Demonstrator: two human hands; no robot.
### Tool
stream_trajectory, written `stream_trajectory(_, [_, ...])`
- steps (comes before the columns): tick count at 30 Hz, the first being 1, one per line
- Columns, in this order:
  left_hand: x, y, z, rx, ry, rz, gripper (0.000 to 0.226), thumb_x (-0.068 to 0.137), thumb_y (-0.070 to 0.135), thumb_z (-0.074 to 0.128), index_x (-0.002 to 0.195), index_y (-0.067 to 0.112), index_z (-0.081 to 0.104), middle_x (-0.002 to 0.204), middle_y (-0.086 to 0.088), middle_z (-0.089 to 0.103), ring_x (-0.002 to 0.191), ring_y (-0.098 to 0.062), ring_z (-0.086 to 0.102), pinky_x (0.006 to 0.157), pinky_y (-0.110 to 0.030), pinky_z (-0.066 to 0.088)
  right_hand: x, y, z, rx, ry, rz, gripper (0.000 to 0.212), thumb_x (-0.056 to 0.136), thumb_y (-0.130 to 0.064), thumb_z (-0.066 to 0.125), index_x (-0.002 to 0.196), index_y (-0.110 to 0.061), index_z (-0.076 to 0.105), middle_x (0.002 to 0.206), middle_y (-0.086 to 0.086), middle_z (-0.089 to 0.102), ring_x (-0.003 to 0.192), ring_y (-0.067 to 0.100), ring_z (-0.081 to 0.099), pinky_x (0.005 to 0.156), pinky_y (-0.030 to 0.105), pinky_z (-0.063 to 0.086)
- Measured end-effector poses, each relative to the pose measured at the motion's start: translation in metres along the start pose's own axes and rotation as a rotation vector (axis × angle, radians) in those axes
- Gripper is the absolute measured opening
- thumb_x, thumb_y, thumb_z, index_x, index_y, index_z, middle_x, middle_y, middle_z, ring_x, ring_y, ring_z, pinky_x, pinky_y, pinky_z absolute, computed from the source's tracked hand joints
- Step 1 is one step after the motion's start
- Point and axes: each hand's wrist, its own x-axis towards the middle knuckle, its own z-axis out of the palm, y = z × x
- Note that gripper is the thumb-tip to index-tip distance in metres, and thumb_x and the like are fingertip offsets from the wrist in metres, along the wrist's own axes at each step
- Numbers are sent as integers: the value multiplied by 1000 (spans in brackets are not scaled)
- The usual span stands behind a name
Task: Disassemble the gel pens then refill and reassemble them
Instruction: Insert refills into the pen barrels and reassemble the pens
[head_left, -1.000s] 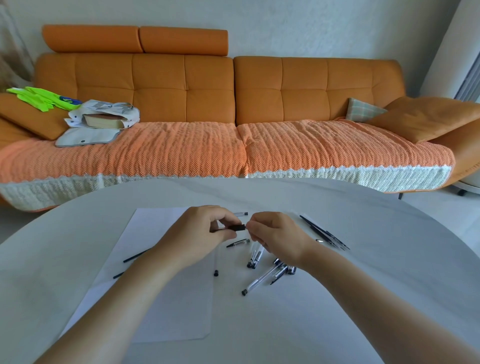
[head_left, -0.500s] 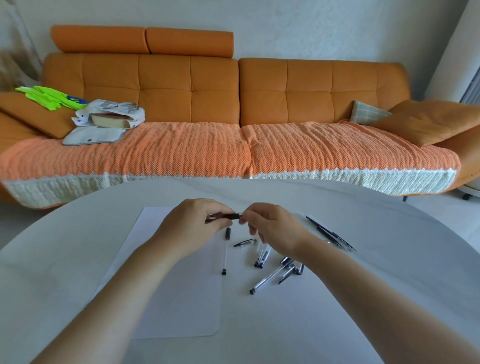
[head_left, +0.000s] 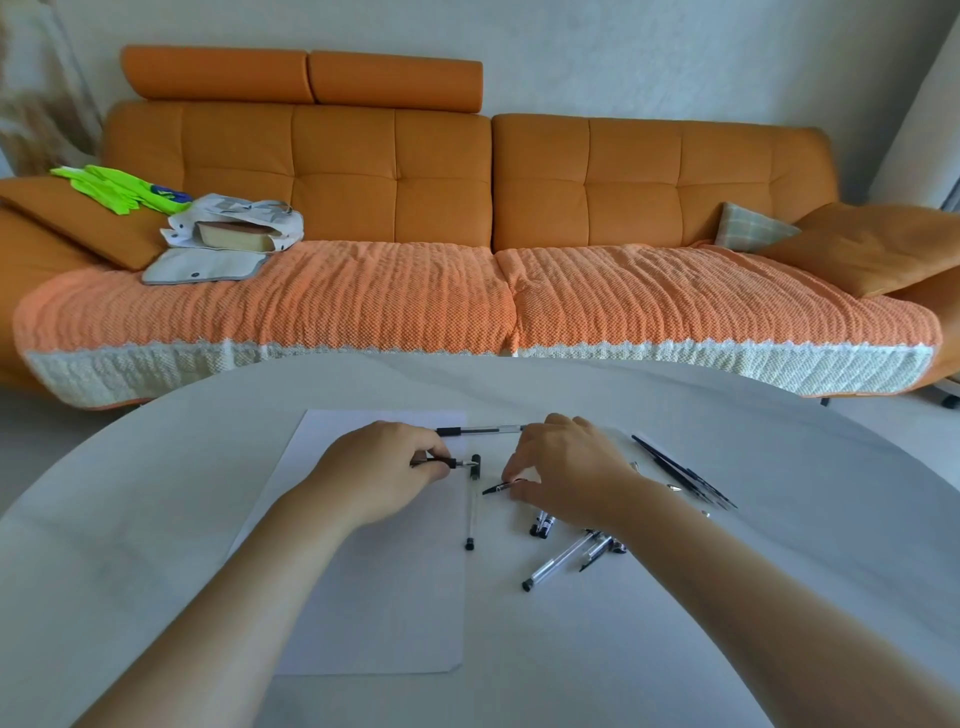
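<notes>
Left hand (head_left: 375, 469) pinching refill (head_left: 450, 462), right hand (head_left: 567, 467) cap (head_left: 496, 488)

**Q:** How do the hands differ from the earlier views?

**A:** They have parted. The left hand (head_left: 382, 470) alone now holds the tip section (head_left: 451, 462), its metal point facing right. The right hand (head_left: 566, 467) has released it and dropped to the table, pinching the black cap (head_left: 498, 487).

**Q:** Anything else?

**A:** A clear barrel (head_left: 471, 512), not made out a second ago, lies along the paper (head_left: 374, 597) edge. The whole pen (head_left: 480, 429) beyond the hands is now uncovered.
</notes>
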Motion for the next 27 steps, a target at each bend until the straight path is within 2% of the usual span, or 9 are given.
stream_trajectory(3, [-2,1,0,-20,1,7,14,91,46,58,100,42,69,96,17,65,89,-6,60,81,-30,52,-1,-1,-1,21,24,24,19,95,-39,59,107,-36,73,111,-13,67,105,12,55,87,26,37])
stream_trajectory(5, [-4,2,-1,-32,10,15,15,91,46,58,101,42,69,97,17,65,91,-6,59,83,-30,51,-1,2,-7,77,58,90,22,98,-36,54,110,-32,72,107,-11,71,101,14,60,79,24,35])
stream_trajectory(8, [-6,5,-1,-52,42,39,16,92,45,58,103,42,69,98,19,65,88,-3,57,80,-26,49,-5,5,-16,142,66,114,21,99,-34,53,111,-33,71,106,-14,72,91,11,63,71,25,44])
stream_trajectory(11, [-8,9,-1,-73,73,73,15,92,43,59,103,42,69,97,21,64,86,-2,56,79,-26,49,-9,1,-19,240,72,91,18,98,-34,56,107,-35,71,102,-19,69,77,1,56,69,25,49])
stream_trajectory(14, [-9,13,-1,-83,90,99,14,93,43,59,102,42,69,96,21,64,84,-2,57,78,-26,50,-11,0,-19,277,107,66,15,96,-35,57,104,-37,70,93,-23,62,68,-3,52,63,21,41])
stream_trajectory(19, [-7,13,1,-149,116,107,13,93,41,59,101,41,69,91,20,64,77,6,54,67,-20,42,-12,2,-23,357,102,71,14,97,-34,57,102,-37,70,96,-21,64,68,-8,51,61,15,36])
stream_trajectory(22, [-5,14,3,-169,102,124,12,93,40,60,100,41,69,89,19,64,78,4,55,67,-21,43,-12,1,-24,394,98,83,14,96,-33,58,102,-36,70,95,-22,63,67,-9,51,62,13,35])
stream_trajectory(27, [4,17,6,-249,87,177,10,92,32,64,97,36,72,77,12,59,65,-2,54,59,-20,38,-7,1,-26,431,81,87,13,95,-32,60,102,-34,71,91,-23,63,69,-3,55,65,15,40])
